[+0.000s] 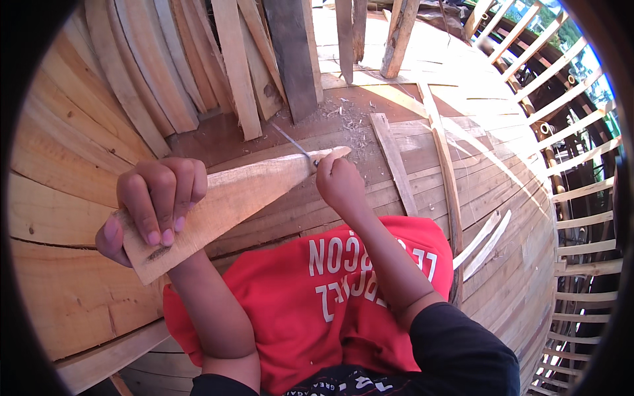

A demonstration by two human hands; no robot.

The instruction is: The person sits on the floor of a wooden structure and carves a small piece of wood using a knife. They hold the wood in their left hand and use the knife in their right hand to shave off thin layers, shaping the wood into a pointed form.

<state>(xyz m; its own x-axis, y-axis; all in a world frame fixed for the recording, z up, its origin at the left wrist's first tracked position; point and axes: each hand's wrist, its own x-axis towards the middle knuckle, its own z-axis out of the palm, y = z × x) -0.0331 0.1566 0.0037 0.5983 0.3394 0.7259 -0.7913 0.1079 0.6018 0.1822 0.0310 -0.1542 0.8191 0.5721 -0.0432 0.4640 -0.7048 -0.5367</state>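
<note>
At the wide end of the wooden board (247,188), in the head view, I see the left hand (158,195) gripping it, fingers bent over its face. At its narrow end, the right hand (341,186) is closed and seems to hold a thin metal strip (288,137), which pokes out past the board. The board is between both hands, just beyond the red cloth (277,277). Wood bits (345,117) lie past it. Some shaving looks done; I can't tell how much is left.
</note>
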